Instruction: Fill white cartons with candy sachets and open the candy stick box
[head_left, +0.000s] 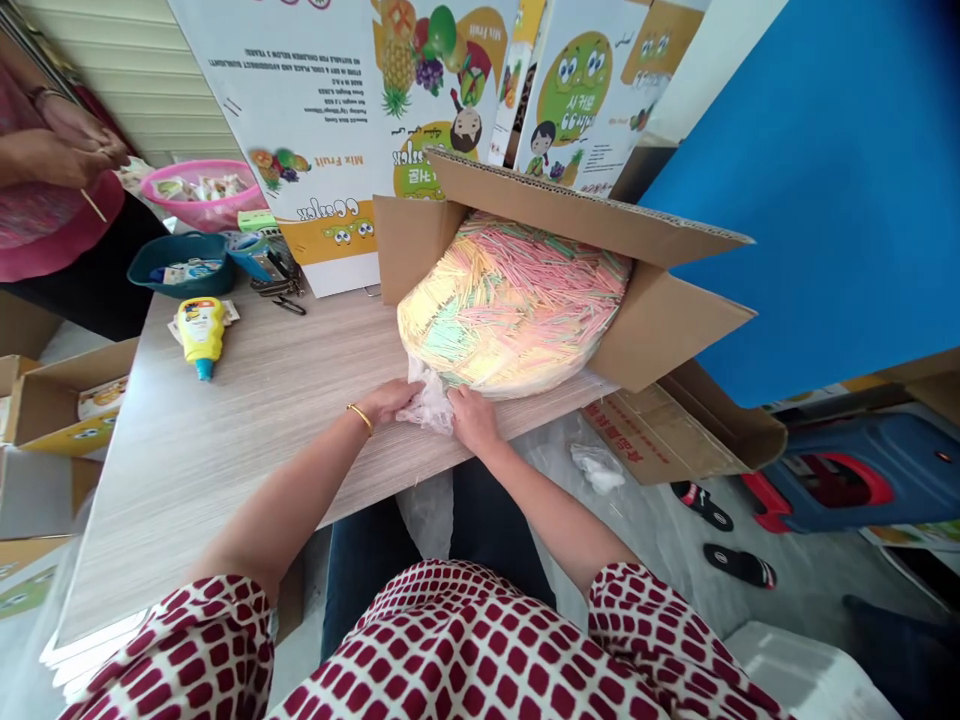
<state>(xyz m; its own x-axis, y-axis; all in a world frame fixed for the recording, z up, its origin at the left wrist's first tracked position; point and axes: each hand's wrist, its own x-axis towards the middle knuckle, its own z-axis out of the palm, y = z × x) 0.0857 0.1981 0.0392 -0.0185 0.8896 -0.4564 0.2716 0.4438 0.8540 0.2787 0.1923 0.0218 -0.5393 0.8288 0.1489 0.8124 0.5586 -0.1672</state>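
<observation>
A big clear plastic bag full of thin pink, yellow and green sticks bulges from a cardboard box lying open on its side on the table. Its gathered plastic mouth hangs toward me at the table's front edge. My left hand is closed on the left side of this crumpled plastic, a gold bangle on the wrist. On the right side, my right hand grips the plastic just under the bag's bulge. The fingertips of both hands are partly hidden in the folds.
A yellow bottle with a blue cap, a teal basket and a pink basket stand on the table at left. Printed cartons rise behind. Another person's hands show at upper left. Right is a blue panel.
</observation>
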